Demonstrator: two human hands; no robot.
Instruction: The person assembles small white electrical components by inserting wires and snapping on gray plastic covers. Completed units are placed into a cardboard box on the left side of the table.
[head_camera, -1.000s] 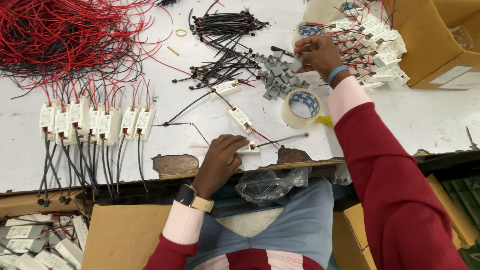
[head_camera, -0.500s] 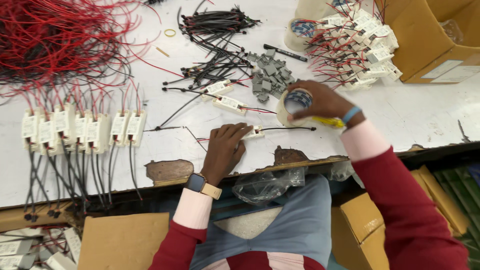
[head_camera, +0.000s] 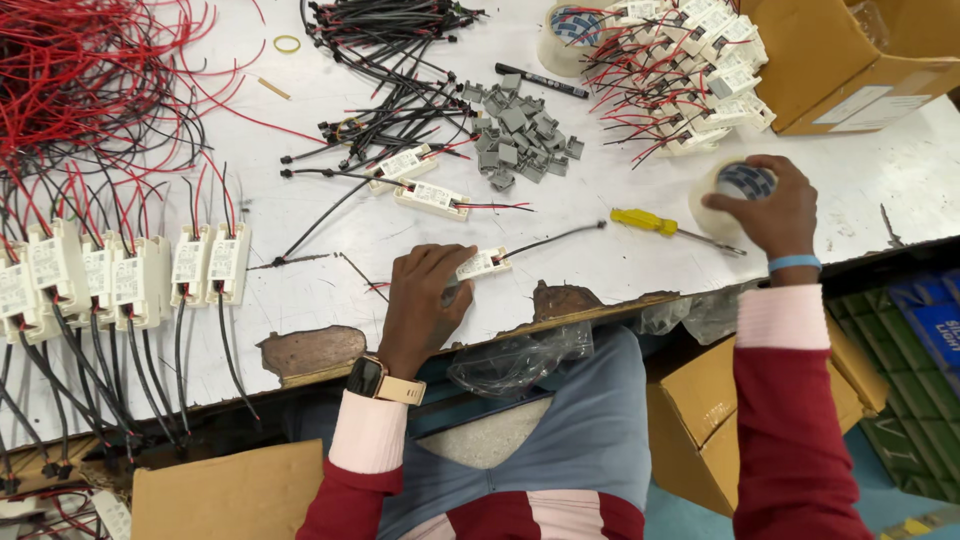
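My left hand (head_camera: 425, 300) rests on a small white box-shaped module (head_camera: 484, 264) with a black cable running right, near the table's front edge. My right hand (head_camera: 772, 212) grips a roll of clear tape (head_camera: 738, 184) at the right side of the table. A yellow-handled screwdriver (head_camera: 655, 224) lies between the two hands. Two more white modules (head_camera: 418, 180) with wires lie just beyond my left hand.
A row of white modules (head_camera: 130, 275) with black and red leads lies at the left. Red wire bundle (head_camera: 90, 70), black cables (head_camera: 390, 60), grey clips (head_camera: 520, 135), a black marker (head_camera: 542, 81), another tape roll (head_camera: 570, 35), a pile of finished modules (head_camera: 700, 70), cardboard box (head_camera: 850, 60).
My right hand came back from the far pile, picked up the tape roll and carried it to the right. The yellow screwdriver now shows. My left hand stayed on the module.
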